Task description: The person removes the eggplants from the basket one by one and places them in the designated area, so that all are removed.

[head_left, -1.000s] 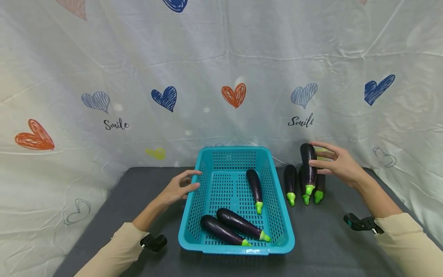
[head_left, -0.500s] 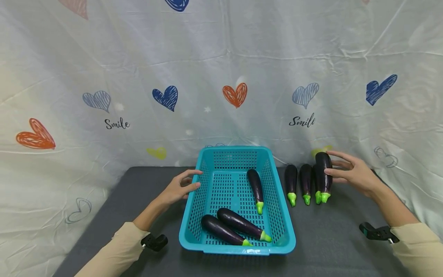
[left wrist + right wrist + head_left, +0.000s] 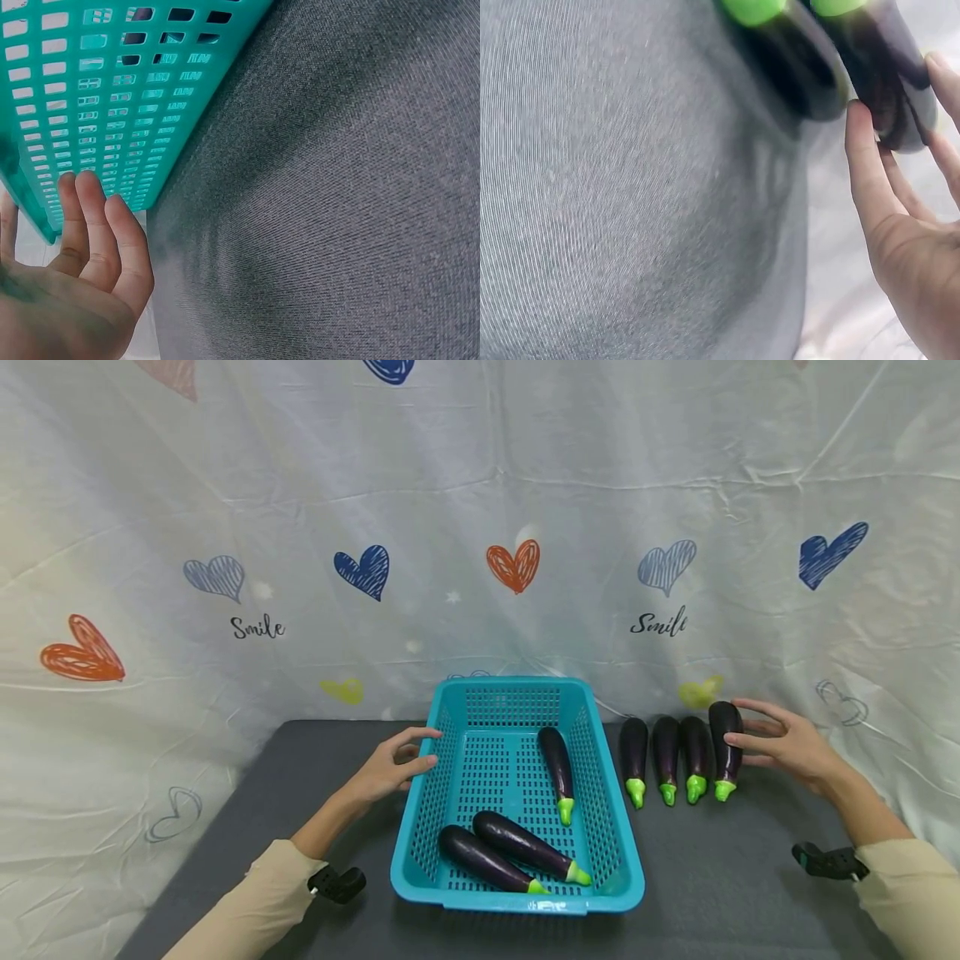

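In the head view, my right hand (image 3: 795, 747) holds a dark eggplant (image 3: 725, 743) by its upper end, thumb on one side and fingers on the other. This eggplant is the rightmost of a row, its green stem end towards me. The right wrist view shows the same eggplant (image 3: 889, 82) between the fingertips, with a neighbouring eggplant (image 3: 799, 67) close by. My left hand (image 3: 390, 768) grips the left rim of a turquoise plastic basket (image 3: 517, 903); several of its fingers (image 3: 90, 232) lie along the outer wall. One eggplant (image 3: 557, 768) lies lengthwise in the basket.
Two more eggplants lie slanted side by side at the basket's front, the nearer eggplant (image 3: 483, 860) partly over the other's edge in view. Between basket and right hand stand the row's other eggplants (image 3: 665, 756). A white printed curtain (image 3: 450, 485) hangs behind the grey table (image 3: 712, 893).
My right hand has carried the eggplant rightwards from above the others and lowered it at the right end of the row. The left hand has stayed at the basket's rim.
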Demonstrator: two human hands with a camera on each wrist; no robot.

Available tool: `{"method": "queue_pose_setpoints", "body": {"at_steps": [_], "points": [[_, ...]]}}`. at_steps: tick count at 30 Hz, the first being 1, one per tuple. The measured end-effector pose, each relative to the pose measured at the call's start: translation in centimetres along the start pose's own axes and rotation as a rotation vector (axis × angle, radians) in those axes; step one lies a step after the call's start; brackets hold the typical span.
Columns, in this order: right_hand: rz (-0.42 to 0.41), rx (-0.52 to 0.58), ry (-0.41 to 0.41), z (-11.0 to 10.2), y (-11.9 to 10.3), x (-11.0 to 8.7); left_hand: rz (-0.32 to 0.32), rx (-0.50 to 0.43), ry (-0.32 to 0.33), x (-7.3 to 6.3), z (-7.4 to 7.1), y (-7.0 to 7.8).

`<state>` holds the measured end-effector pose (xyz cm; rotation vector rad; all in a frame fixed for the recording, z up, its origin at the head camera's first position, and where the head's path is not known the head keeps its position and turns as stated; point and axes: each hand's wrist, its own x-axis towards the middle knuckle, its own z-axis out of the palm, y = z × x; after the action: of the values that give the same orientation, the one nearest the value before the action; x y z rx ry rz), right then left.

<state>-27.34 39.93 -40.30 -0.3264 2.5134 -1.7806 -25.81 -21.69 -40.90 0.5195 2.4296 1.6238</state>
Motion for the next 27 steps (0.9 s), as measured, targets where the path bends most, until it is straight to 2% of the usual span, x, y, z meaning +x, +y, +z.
{"method": "queue_pose_setpoints", "body": {"at_steps": [10, 16, 27], "points": [[0.120, -0.057, -0.053, -0.8, 1.5, 0.7, -0.003, 0.001, -0.002, -0.1, -0.1, -0.1], [0.173, -0.085, -0.044, -0.7, 2.4, 1.2, 0.001, -0.001, -0.003, -0.1, -0.1, -0.1], [0.190, -0.148, -0.009, -0.2, 2.7, 1.9, 0.008, -0.004, -0.001, -0.1, 0.1, 0.2]]}}
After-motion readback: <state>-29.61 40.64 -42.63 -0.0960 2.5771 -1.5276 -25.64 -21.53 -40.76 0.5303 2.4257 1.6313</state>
